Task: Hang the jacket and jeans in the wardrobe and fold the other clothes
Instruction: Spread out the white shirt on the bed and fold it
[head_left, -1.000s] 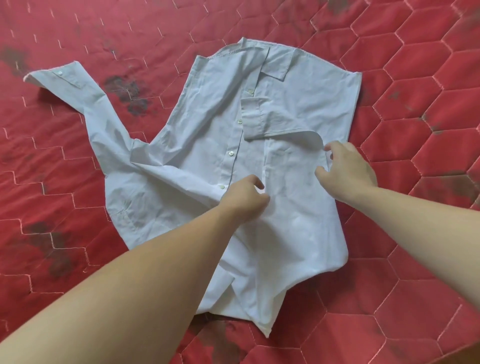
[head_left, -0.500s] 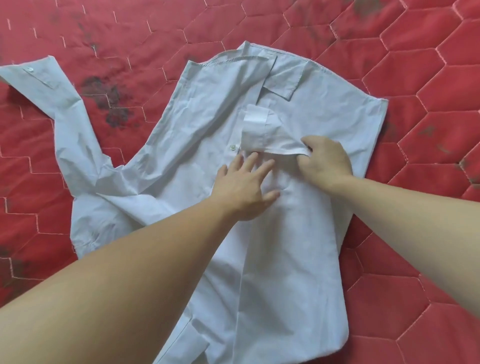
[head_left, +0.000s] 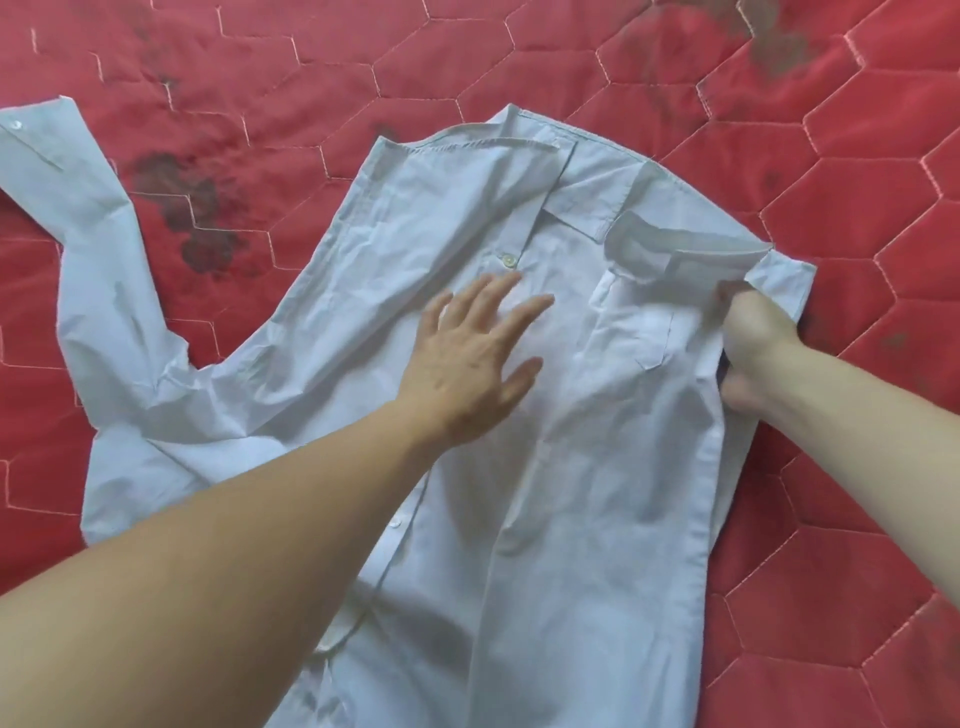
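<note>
Red quilted bedding (head_left: 779, 130) lies under a pale shirt (head_left: 571, 467) spread front-up. Her left hand (head_left: 472, 358) presses its chest with fingers splayed flat, while the right hand (head_left: 753, 338) grips the right edge, where the sleeve (head_left: 675, 249) is tucked across. The other sleeve (head_left: 93, 208) sprawls unfolded at left, so folding looks barely begun; no jacket or jeans in sight.

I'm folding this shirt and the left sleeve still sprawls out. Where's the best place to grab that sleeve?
Probably at the cuff, coming from the left side with the left hand. The sleeve lies outstretched on the red quilt with the buttoned cuff as its free end, flat and unobstructed.
</note>
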